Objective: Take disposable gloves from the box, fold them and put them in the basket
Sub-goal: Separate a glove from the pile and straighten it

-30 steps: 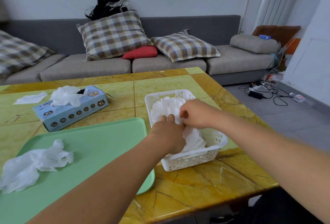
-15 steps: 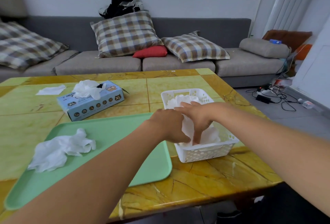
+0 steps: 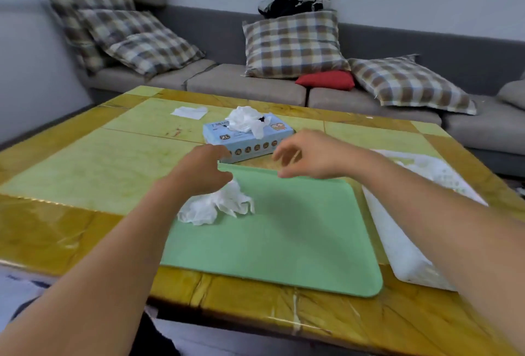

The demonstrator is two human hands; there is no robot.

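Observation:
A light blue glove box (image 3: 250, 140) lies on the table behind the green tray (image 3: 289, 236), with white gloves (image 3: 245, 121) bulging from its opening. A crumpled white glove (image 3: 216, 205) rests on the tray's left part. My left hand (image 3: 201, 169) hovers just above that glove, fingers loosely curled, holding nothing. My right hand (image 3: 309, 155) hangs over the tray's far edge near the box, fingers relaxed and empty. The white basket (image 3: 397, 247) with folded gloves stands at the right, partly hidden by my right forearm and blurred.
A white slip of paper (image 3: 189, 112) lies at the table's far left. A grey sofa (image 3: 247, 83) with plaid cushions runs behind the table. The table's near edge is close to my body.
Both hands have left the basket and moved left, over the tray and toward the box. My view has swung left, so the basket now sits at the right edge.

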